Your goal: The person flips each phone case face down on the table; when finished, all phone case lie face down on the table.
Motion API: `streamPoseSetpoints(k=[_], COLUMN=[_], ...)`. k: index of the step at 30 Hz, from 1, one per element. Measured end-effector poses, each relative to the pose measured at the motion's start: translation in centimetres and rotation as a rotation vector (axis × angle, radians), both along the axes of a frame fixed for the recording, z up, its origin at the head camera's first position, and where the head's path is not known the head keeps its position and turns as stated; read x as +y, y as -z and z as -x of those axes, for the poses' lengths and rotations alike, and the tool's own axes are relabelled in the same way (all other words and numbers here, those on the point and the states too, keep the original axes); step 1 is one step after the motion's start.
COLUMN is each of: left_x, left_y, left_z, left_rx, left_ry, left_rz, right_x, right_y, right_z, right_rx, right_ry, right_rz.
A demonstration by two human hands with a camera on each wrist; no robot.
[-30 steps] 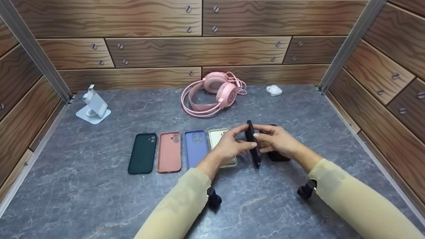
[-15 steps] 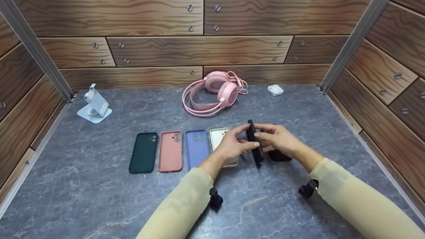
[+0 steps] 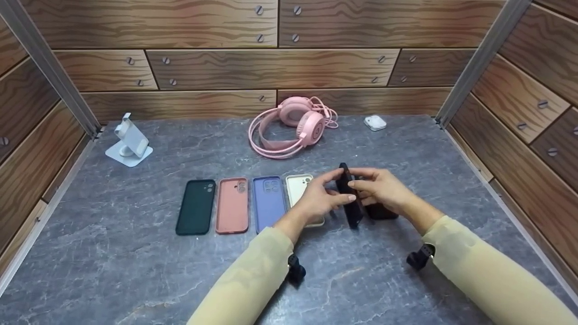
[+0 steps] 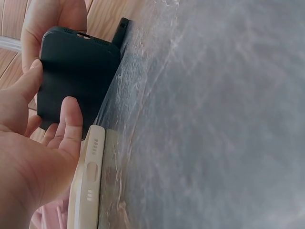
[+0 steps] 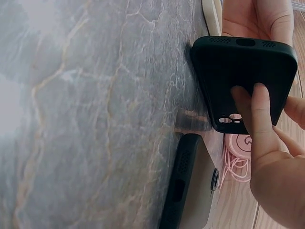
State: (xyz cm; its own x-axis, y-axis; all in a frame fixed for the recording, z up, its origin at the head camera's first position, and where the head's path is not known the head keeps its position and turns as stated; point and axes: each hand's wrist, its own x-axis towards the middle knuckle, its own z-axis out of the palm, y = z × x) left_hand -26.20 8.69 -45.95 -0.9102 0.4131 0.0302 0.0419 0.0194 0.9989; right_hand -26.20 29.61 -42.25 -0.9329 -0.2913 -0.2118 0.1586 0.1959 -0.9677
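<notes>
Our left hand (image 3: 316,198) and right hand (image 3: 386,192) are both clamped on the black case (image 3: 350,212), which we hold tilted on its long edge. Handled well, it probably wants light, even pressure from both sides so it doesn't slip. Left thumb and fingers, slightly apart, grip one side; right ones grip the other, two tips against the inner face. White case (image 3: 293,187) lies just left, phone (image 3: 384,213) just right, headphones (image 3: 310,128) farther off.

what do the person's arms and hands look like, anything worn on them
The left sleeve and right sleeve are pale yellow and long, each with a small black device near its wrist end. The left hand and right hand wear no gloves.
</notes>
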Motion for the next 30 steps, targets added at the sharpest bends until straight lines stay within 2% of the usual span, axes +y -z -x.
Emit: streamPoseSetpoints(k=[8,14,20,25,30], left_x=[0.4,0.7,0.6,0.0,-0.6], left_y=[0.2,-0.1,-0.5,-0.3,-0.2], left_z=[-0.2,-0.1,0.1,0.4,0.5], left_rx=[0.041,0.088,0.138,0.13,0.085], left_ry=[-0.046,-0.087,-0.13,-0.168,-0.16], left_rz=[0.048,0.067,0.104,0.089,0.042], right_x=[0.1,0.2,0.3,0.4,0.5], right_y=[-0.2,-0.6,-1.0,-1.3,-1.3], right_z=[-0.3,-0.4,-0.6,-0.7,-0.7], right_rx=[0.005,0.035,0.061,0.074,0.064], right_ry=[-0.018,-0.01,0.0,0.028,0.048], right_rz=[0.009,-0.002,0.054,0.11,0.156])
